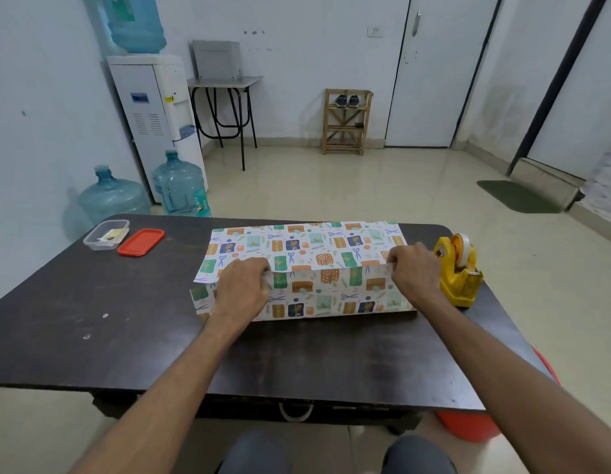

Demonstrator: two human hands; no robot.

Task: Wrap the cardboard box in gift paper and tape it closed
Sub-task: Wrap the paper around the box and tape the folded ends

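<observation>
Both hands are on the white gift paper (317,248) printed with green, orange and navy parcels and blue scissors. It lies mid-way across the dark wooden table (126,319), near flap pulled upright. The left hand (244,285) pinches the flap's top edge, fingers curled over. The right hand (415,273) pinches that same edge, just beside the yellow tape dispenser (459,271). The cardboard box is hidden behind the paper.

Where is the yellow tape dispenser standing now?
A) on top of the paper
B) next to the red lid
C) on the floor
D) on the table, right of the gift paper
D: the tape dispenser stands on the table by the right edge of the gift paper, close to the right hand.
</observation>
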